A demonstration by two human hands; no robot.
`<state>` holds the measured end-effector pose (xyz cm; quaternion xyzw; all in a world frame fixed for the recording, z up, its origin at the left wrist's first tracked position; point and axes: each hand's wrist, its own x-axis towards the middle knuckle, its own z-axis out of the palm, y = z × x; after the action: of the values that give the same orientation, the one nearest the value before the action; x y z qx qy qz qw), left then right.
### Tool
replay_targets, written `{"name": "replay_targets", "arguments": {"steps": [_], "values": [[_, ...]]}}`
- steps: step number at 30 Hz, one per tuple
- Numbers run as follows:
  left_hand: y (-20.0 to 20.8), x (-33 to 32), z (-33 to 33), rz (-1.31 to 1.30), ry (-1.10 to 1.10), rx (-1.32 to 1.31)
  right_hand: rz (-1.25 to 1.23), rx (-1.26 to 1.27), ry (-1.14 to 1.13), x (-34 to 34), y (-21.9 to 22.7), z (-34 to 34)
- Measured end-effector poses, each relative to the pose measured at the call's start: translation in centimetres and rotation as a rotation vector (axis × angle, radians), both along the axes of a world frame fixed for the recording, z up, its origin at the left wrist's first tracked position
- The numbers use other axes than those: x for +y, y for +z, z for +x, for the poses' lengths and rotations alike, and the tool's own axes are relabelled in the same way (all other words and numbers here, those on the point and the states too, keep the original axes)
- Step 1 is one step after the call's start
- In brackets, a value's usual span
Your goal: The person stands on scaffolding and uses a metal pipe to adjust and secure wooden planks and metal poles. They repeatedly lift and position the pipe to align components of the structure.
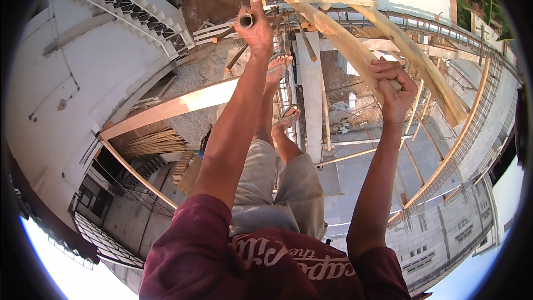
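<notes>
My left hand (pixel 258 29) is raised at the upper middle, its fingers wrapped round a hollow round pipe (pixel 246 20). The pipe's open end points up at me, and the rest is hidden behind the hand. At the right, my right hand (pixel 395 91) is closed in a fist, beside a long timber beam (pixel 344 36). A pale rounded end (pixel 396 84) shows between its thumb and fingers; the rest of that thing is hidden. My feet, in sandals (pixel 287 118), stand on a narrow steel-bar frame high above the ground.
A second timber beam (pixel 422 66) slants down to the right. Next to my feet runs a grey plank (pixel 308 100). A wooden board (pixel 172 105) spans the left side. Far below lie stacked sticks (pixel 154 143) and a grey floor (pixel 361 172). Steel bars (pixel 469 147) curve along the right.
</notes>
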<state>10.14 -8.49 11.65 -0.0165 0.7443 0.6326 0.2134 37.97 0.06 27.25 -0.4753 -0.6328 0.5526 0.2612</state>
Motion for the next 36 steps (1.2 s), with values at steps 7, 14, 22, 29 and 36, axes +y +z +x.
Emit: {"name": "replay_targets", "arguments": {"steps": [7, 14, 22, 29, 36], "values": [[5.5, -1.3, 3.8, 0.075, 0.58, -0.025, -0.009, -0.018, 0.017, 0.0, -0.1, 0.2], [14.0, -3.5, 3.3, 0.118, 0.457, -0.009, -0.003, -0.007, 0.022, 0.1, 0.2, -0.6], [20.3, -5.5, -0.5, 0.272, 0.493, -0.011, -0.003, -0.061, 0.017, -0.4, 0.2, -0.2], [27.7, -6.7, 0.1, 0.343, 0.398, 0.05, 0.003, -0.064, 0.027, -0.5, 0.4, -0.3], [27.2, -6.7, 0.4, 0.163, 0.565, -0.067, 0.025, -0.009, 0.049, -0.4, 0.1, -0.3]]}}
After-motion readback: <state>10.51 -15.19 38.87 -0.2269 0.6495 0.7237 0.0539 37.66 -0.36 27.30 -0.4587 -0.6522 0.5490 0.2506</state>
